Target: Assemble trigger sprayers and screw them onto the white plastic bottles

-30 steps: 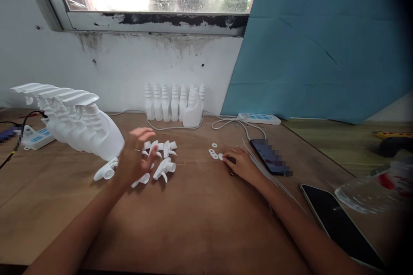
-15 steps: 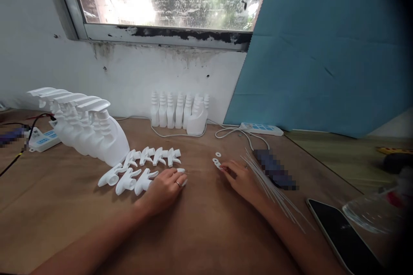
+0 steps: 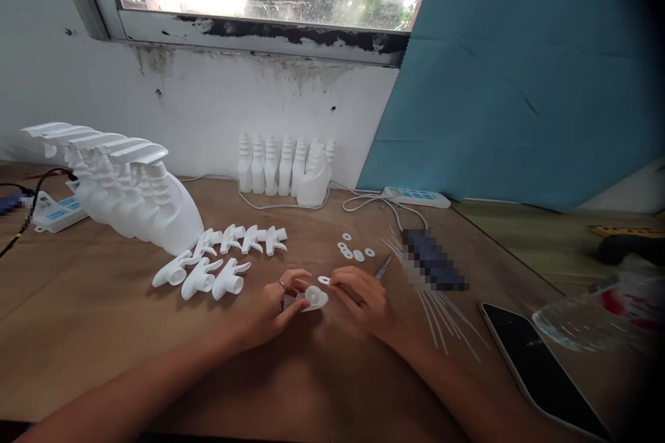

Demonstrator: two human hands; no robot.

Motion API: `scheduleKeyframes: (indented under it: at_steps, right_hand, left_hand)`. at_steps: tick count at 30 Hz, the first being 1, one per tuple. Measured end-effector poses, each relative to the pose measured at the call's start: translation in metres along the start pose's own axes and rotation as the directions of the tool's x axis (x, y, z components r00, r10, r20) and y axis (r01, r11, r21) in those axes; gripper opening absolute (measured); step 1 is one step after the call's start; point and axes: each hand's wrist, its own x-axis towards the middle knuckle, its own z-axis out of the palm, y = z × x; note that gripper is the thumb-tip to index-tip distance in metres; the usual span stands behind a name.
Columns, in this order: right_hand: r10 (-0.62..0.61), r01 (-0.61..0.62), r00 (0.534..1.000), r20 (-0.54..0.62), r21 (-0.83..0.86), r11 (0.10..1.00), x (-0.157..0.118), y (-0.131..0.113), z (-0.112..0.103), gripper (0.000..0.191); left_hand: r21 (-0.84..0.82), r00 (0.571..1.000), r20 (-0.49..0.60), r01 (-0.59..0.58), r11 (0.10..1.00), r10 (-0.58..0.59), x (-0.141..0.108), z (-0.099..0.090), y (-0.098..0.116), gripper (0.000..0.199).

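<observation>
My left hand (image 3: pixel 278 304) is closed around a white trigger sprayer head (image 3: pixel 314 297), its round open end turned up toward me. Between thumb and fingers of my right hand (image 3: pixel 361 294) is a thin white ring washer (image 3: pixel 324 280), held just above and right of that opening, apart from it. More loose washers (image 3: pixel 358 255) lie on the table beyond my right hand. To the left, several white trigger sprayer heads (image 3: pixel 228 280) rest in two rows. Thin clear tubes (image 3: pixel 436 318) are spread beside my right forearm, near a slim pen-like tool (image 3: pixel 383 267).
Several white spray bottles (image 3: pixel 166 214) stand at the left, topped by sprayer heads; more bottles (image 3: pixel 312 180) stand by the wall. Power strips (image 3: pixel 418 198) and cables lie at the back. At right are a phone (image 3: pixel 540 367) and a clear plastic bottle (image 3: pixel 576 318).
My left hand has turned up with the sprayer head, showing its opening. My right hand has picked up a washer and moved left toward it. The view has tilted slightly downward.
</observation>
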Motion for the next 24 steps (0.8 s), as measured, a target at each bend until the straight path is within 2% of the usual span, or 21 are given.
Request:
scheduleKeyframes:
  at_steps: [3, 6, 9, 11, 17, 19, 24]
  right_hand:
    - [-0.146, 0.147, 0.985, 0.093, 0.0, 0.989, 0.002, -0.006, 0.002, 0.015]
    - [-0.2, 0.207, 0.961, 0.19, -0.017, 0.978, 0.004, -0.007, 0.0, 0.017]
    - [-0.171, 0.187, 0.943, 0.285, -0.027, 0.982, 0.006, -0.008, -0.005, 0.02]
    - [-0.144, 0.161, 0.935, 0.324, -0.024, 0.987, 0.007, -0.008, -0.008, 0.021]
    - [-0.065, 0.058, 0.925, 0.375, 0.03, 0.998, 0.006, -0.012, -0.009, 0.023]
    - [-0.044, 0.024, 0.924, 0.379, 0.057, 0.998, 0.005, -0.012, -0.008, 0.025]
    - [-0.022, -0.016, 0.922, 0.387, 0.095, 0.995, -0.001, -0.007, -0.004, 0.024]
  left_hand:
    - [0.006, 1.0, -0.002, -0.017, 1.0, 0.017, 0.001, 0.001, -0.003, 0.032]
    - [0.059, 0.999, -0.009, -0.03, 0.998, 0.031, 0.001, 0.001, -0.004, 0.022]
    - [0.136, 0.998, 0.017, -0.066, 0.989, 0.064, 0.002, -0.001, -0.003, 0.019]
    - [0.207, 0.991, 0.051, -0.135, 0.969, 0.127, 0.002, -0.003, -0.001, 0.023]
    - [0.452, 0.937, 0.12, -0.346, 0.822, 0.329, 0.003, -0.004, -0.002, 0.03]
    - [0.488, 0.932, 0.124, -0.357, 0.797, 0.341, 0.003, -0.003, -0.006, 0.03]
    - [0.495, 0.937, 0.124, -0.343, 0.798, 0.326, 0.004, -0.001, -0.013, 0.026]
